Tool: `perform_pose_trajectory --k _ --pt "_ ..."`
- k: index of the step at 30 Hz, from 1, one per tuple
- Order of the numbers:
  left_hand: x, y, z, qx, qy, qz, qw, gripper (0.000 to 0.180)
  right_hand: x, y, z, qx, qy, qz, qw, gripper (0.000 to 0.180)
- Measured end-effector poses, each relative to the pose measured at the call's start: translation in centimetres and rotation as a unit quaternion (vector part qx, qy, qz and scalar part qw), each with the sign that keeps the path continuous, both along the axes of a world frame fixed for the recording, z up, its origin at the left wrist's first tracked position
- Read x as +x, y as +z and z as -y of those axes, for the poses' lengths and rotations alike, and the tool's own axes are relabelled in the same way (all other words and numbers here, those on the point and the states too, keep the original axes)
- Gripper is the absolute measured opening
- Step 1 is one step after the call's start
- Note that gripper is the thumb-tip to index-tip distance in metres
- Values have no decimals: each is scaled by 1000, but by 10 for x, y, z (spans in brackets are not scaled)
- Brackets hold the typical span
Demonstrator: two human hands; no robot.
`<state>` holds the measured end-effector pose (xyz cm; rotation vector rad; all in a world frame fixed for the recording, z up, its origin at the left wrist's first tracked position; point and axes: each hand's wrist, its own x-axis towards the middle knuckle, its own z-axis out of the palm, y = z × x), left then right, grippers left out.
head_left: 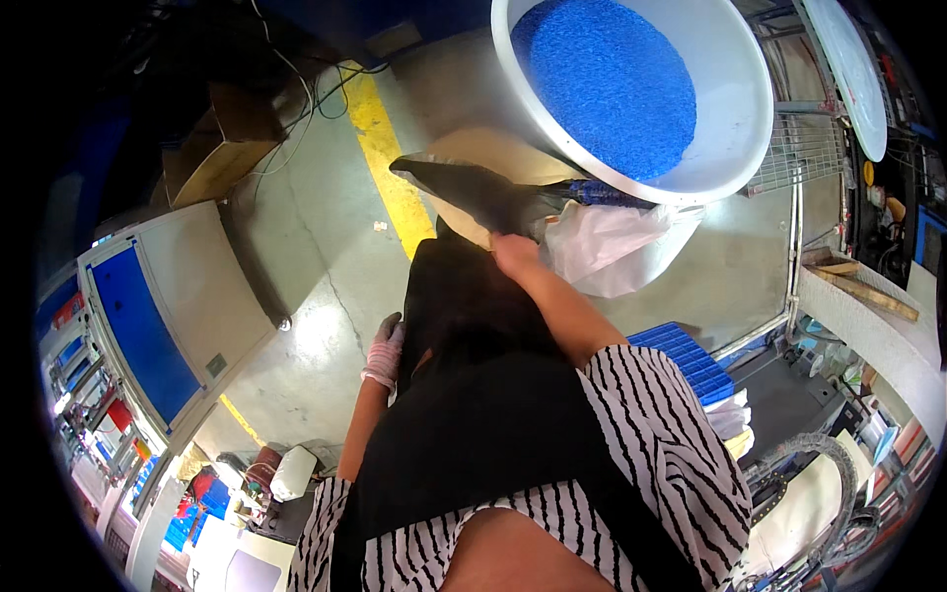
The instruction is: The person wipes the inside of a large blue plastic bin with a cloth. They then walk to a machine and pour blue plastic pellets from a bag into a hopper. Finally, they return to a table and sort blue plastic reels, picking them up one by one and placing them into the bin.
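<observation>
Bare and closed, my right hand point(515, 259) is at the edge of a dark grey, floppy-looking piece point(473, 187) in front of my apron; its fingers are partly hidden, and what they grip is unclear. Behind that piece shows a beige rounded surface point(490, 148). A translucent white plastic bag point(617, 247) hangs just right of this hand, below a large white tub point(725, 138) of blue pellets point(612, 84). My left hand point(387, 345), in a grey glove with a pinkish cuff, hangs beside my black apron point(473, 414) with fingers extended, holding nothing visible.
On the left stands a pale cabinet point(202, 296) with a blue panel; a cardboard box point(222, 148) and loose cables point(314, 104) lie beyond it. A yellow line point(380, 148) crosses the floor. To my right are a blue ribbed crate point(681, 355) and a metal rack point(799, 153).
</observation>
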<state>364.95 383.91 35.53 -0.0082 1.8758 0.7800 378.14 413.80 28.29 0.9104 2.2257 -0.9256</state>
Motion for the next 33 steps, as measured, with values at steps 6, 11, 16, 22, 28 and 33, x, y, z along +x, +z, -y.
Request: perform_pose_trajectory --k 6,11,16,22,28,33 --pt "5 0 28 -61 -129 -94 985 45 23 5 -2 -14 40 -5 999 44" --pt "1 -65 127 -116 -248 -154 949 42 56 72 19 198 133 -185 953 76" --pt "14 -59 138 34 203 51 977 46 113 72 64 148 171 -184 956 72" --pt "66 -57 235 106 201 -28 973 43 131 9 133 -59 175 34 982 42" --pt "160 -100 469 -55 177 -1 983 49 51 39 211 -137 161 -104 972 45" --pt "219 -78 551 -229 97 70 966 48 71 58 180 -10 193 -125 973 44"
